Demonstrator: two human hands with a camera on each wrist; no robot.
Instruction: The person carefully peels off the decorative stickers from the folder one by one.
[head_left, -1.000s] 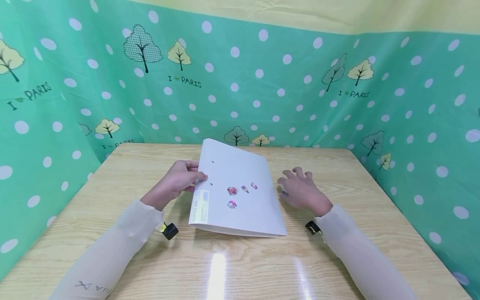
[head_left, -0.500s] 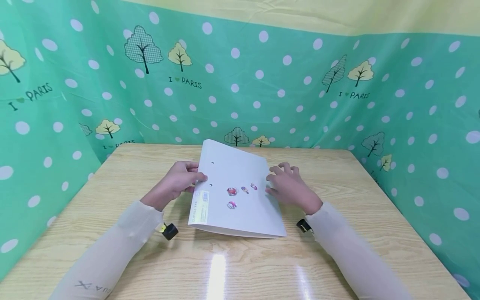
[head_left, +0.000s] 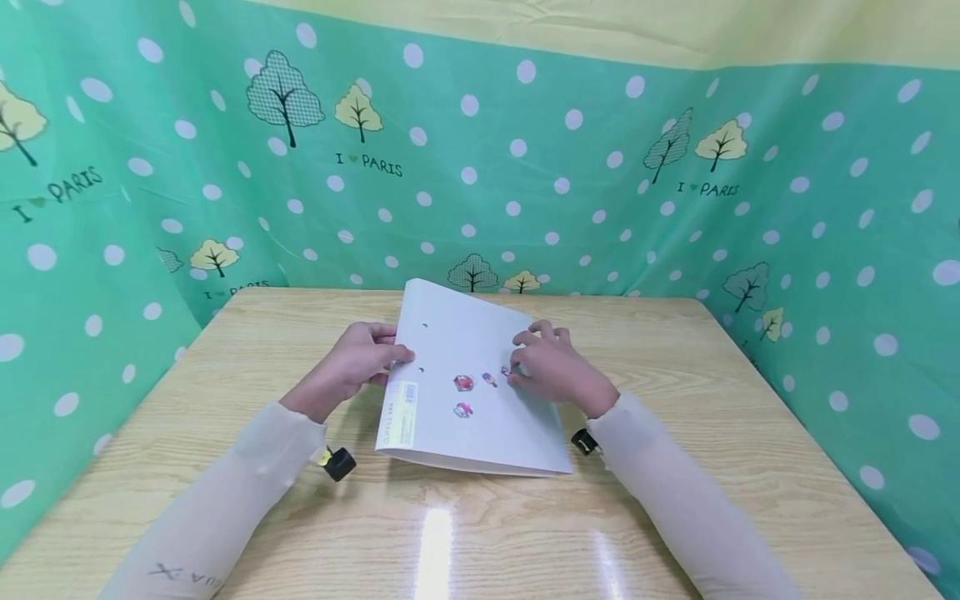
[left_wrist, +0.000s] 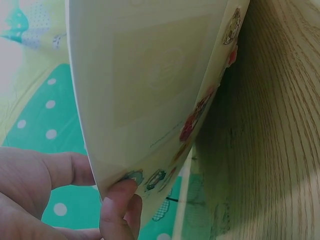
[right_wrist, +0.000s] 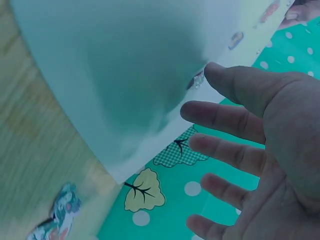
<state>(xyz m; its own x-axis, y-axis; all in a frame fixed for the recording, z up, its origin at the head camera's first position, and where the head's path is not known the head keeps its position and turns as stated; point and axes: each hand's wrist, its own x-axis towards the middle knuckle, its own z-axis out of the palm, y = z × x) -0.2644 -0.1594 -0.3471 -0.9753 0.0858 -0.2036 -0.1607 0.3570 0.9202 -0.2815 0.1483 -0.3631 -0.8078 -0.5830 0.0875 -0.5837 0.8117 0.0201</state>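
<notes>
My left hand [head_left: 356,360] grips the spine side of a white file folder [head_left: 450,337], thumb on the front and fingers behind. That side is raised and the folder tilts down to the right. On its front are several small stickers, among them a red one [head_left: 464,382] and a white-and-pink one [head_left: 463,410]. My right hand [head_left: 558,365] is over the right part of the cover, fingers spread and slightly bent. In the right wrist view its thumb tip is right at a small glittery sticker [right_wrist: 197,80]. The left wrist view shows more stickers [left_wrist: 198,116] on the folder's other face.
The folder is over a wooden table [head_left: 660,517]. A green dotted cloth [head_left: 525,192] hangs behind and at both sides. In the right wrist view, a colourful cutout [right_wrist: 65,212] lies beyond the folder's edge.
My right hand has moved left from beside the folder to over its cover, up to the rightmost sticker. The left hand and folder stay nearly still.
</notes>
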